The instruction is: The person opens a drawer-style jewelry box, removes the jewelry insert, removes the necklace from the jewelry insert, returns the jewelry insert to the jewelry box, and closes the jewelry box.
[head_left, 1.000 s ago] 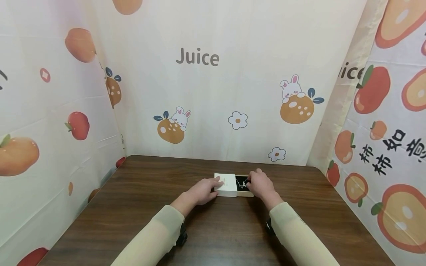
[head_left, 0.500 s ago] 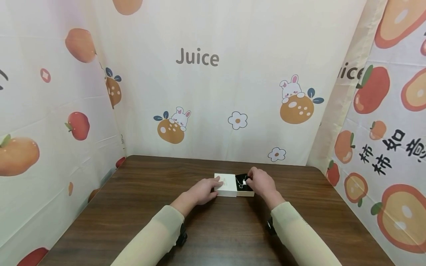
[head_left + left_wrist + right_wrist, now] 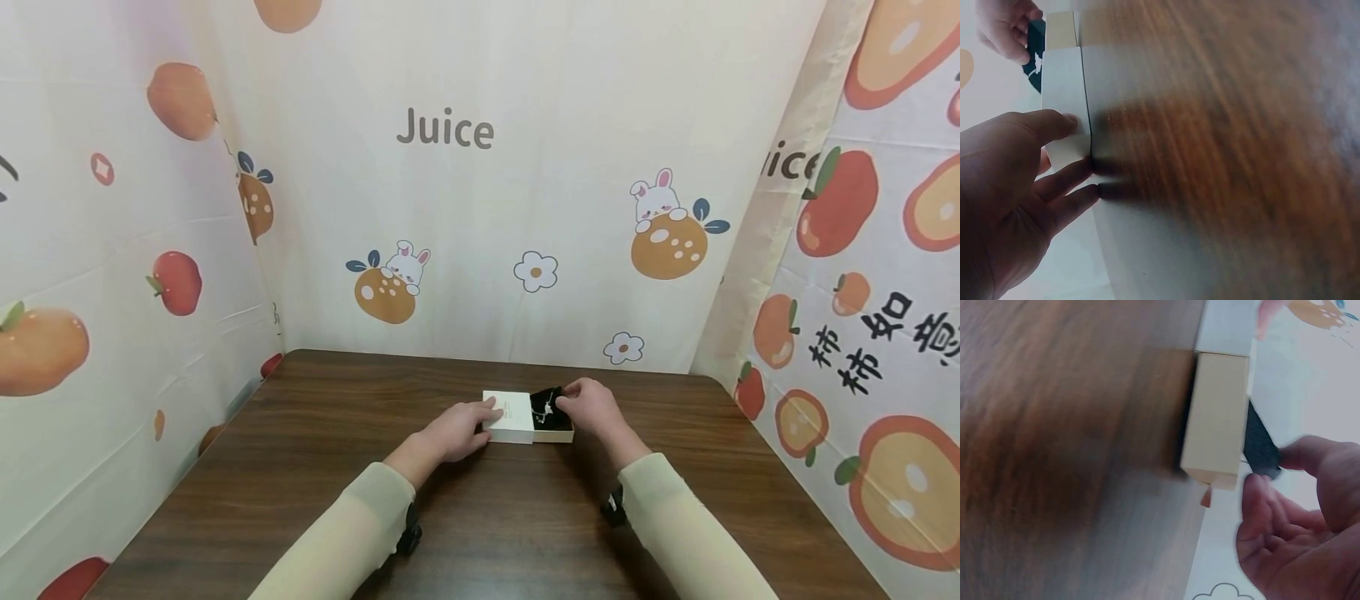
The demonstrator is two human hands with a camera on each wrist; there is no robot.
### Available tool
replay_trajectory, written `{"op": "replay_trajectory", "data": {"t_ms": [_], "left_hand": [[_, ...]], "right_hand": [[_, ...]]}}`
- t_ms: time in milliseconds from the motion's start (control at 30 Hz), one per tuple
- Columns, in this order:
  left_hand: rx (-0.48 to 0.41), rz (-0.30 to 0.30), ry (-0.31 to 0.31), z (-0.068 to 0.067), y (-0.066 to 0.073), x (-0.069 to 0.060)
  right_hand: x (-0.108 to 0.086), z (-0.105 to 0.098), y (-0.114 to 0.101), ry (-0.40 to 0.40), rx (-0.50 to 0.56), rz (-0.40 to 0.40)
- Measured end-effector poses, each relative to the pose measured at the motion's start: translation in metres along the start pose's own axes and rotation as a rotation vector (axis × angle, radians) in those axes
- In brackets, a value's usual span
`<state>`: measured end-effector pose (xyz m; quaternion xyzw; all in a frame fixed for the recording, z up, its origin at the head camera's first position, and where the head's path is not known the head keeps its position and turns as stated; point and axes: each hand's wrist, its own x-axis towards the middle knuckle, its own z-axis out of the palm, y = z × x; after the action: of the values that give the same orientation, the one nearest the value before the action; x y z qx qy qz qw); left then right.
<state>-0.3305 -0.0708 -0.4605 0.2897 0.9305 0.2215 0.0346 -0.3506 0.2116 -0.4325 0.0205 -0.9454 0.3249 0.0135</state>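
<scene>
A white slide-out box (image 3: pixel 512 421) lies at the far middle of the table, its cream inner tray (image 3: pixel 553 437) drawn out to the right. My left hand (image 3: pixel 459 430) grips the box's left end, thumb against the front side in the left wrist view. Over the tray, my right hand (image 3: pixel 592 408) pinches the right edge of a black padded insert (image 3: pixel 1261 442) between thumb and finger. That edge is tilted up above the tray. A silver chain with a small pendant (image 3: pixel 548 407) lies on the insert. The inside of the tray is mostly hidden.
The dark wood table (image 3: pixel 495 517) extends around the box. A small ribbon tab (image 3: pixel 1207 497) sticks out from the tray's end. Behind the table hangs a fruit-printed curtain (image 3: pixel 465 208), with more printed cloth (image 3: pixel 840 400) at the sides.
My right hand has raised the right edge of the black insert out of the tray, shifting slightly right, and the chain has tilted with it. My left hand has stayed put.
</scene>
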Motion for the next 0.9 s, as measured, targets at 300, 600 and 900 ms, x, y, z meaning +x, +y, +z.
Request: {"op": "replay_trajectory", "data": {"t_ms": [300,600,900], "left_hand": [[0.016,0.006,0.005,-0.001,0.001,0.000],[0.008,-0.006,-0.009,-0.002,0.002,-0.001],[0.016,0.005,-0.003,-0.004,0.004,-0.002]], "right_hand": [[-0.006,-0.008,0.004,-0.162,0.177,0.086],[-0.011,-0.008,0.007,-0.143,0.267,0.084],[-0.018,-0.009,0.010,-0.084,0.324,0.074]]}}
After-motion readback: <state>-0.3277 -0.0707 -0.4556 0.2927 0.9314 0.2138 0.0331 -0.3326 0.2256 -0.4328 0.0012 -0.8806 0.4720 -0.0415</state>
